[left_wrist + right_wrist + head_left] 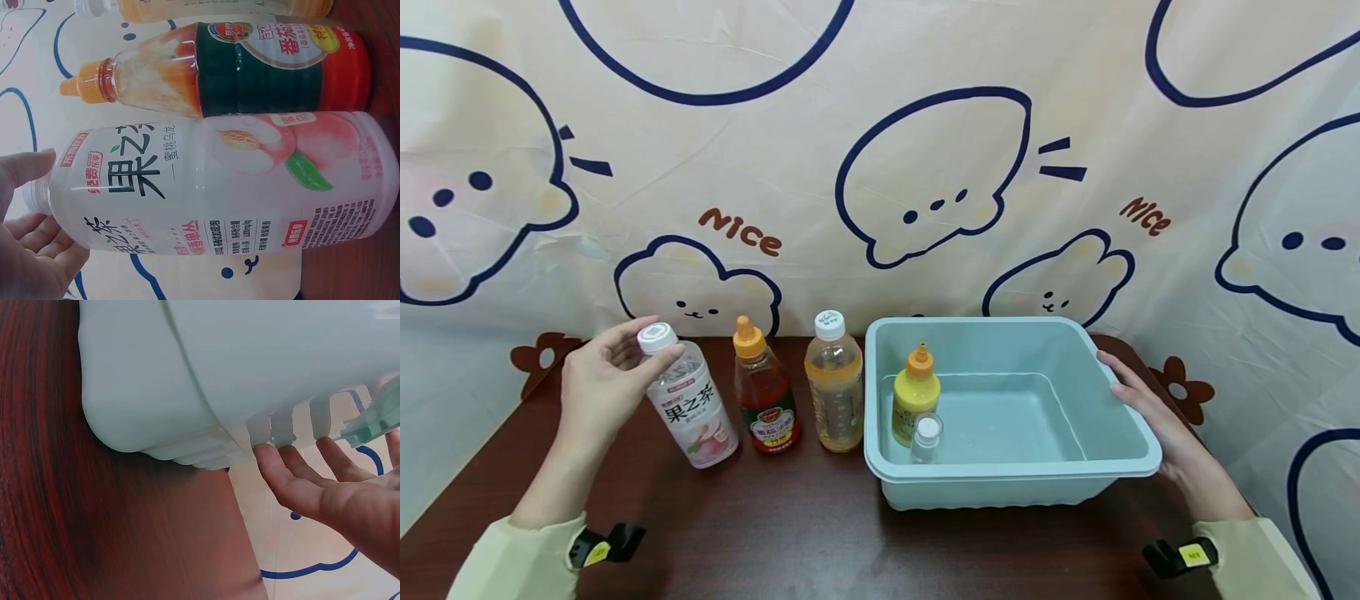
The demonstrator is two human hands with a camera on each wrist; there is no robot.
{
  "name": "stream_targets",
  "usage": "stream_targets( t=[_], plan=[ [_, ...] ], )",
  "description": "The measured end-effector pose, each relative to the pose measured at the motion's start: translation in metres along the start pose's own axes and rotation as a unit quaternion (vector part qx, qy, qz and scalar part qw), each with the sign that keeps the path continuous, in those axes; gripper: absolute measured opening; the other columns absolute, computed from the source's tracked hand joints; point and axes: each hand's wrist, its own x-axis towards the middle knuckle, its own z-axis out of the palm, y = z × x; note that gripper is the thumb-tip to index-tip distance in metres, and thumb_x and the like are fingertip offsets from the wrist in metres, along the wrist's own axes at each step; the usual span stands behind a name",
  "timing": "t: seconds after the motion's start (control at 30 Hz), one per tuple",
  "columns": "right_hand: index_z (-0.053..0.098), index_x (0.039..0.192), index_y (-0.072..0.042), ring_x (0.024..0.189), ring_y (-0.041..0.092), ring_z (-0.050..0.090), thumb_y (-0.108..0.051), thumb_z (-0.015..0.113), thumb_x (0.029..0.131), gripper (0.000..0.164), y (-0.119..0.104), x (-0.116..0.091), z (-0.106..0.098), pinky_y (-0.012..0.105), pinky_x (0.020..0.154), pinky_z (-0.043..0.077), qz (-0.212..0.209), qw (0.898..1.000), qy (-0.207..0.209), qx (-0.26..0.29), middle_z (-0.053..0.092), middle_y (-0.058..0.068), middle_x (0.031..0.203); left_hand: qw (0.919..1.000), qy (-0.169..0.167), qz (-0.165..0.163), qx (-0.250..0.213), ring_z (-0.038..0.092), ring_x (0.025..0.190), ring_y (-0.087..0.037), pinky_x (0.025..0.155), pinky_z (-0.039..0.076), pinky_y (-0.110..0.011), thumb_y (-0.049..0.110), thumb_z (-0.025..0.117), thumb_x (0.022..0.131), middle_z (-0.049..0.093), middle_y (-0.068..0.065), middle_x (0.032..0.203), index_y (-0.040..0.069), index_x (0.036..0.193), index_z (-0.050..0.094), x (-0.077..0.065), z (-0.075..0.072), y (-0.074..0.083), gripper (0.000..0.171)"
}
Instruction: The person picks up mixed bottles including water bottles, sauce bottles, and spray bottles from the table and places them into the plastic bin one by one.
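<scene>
My left hand point(606, 383) pinches a peach tea bottle point(694, 408) between thumb and fingers, just below its white cap. The bottle leans, cap to the left and base to the right. Close beside it stands a ketchup bottle point(767, 400) with an orange nozzle cap, seen along the tea bottle in the left wrist view. At the right, my right hand point(1153, 412) rests against the right side of a light blue plastic bin point(1000, 472). In the right wrist view its extended fingers point(294, 472) touch the bin's outer wall point(162, 369).
A white-capped bottle with brownish contents point(835, 396) stands between the ketchup bottle and the bin. Inside the bin, at its left end, are a yellow squeeze bottle point(916, 393) and a small clear white-capped bottle point(927, 437). A patterned curtain point(805, 167) hangs behind the dark wooden table point(775, 533).
</scene>
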Motion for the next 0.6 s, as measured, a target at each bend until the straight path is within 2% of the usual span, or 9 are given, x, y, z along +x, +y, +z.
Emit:
stream_targets(
  t=[0.47,0.6],
  plan=[
    [0.014,0.144,-0.035,0.100,0.011,0.057,-0.024,0.032,0.099,0.051,0.000,-0.001,0.000,0.047,0.075,0.051,-0.004,1.000,-0.001,-0.009,0.039,-0.011,0.126,0.9997,0.003,0.023,0.001,0.056,0.107,-0.031,0.085,0.048,-0.023,0.035,0.067,0.081,0.057,-0.017,0.121,0.008,0.127,0.054,-0.008,-0.004,0.008,0.055],
    [0.014,0.144,-0.035,0.099,0.010,0.057,-0.023,0.032,0.099,0.050,0.000,-0.001,0.000,0.046,0.075,0.052,-0.005,1.000,-0.003,-0.007,0.039,-0.012,0.126,0.9995,0.003,0.031,0.001,0.056,0.106,-0.032,0.084,0.048,-0.023,0.034,0.068,0.081,0.057,-0.017,0.120,0.007,0.126,0.054,-0.010,-0.004,0.011,0.054]
  ],
)
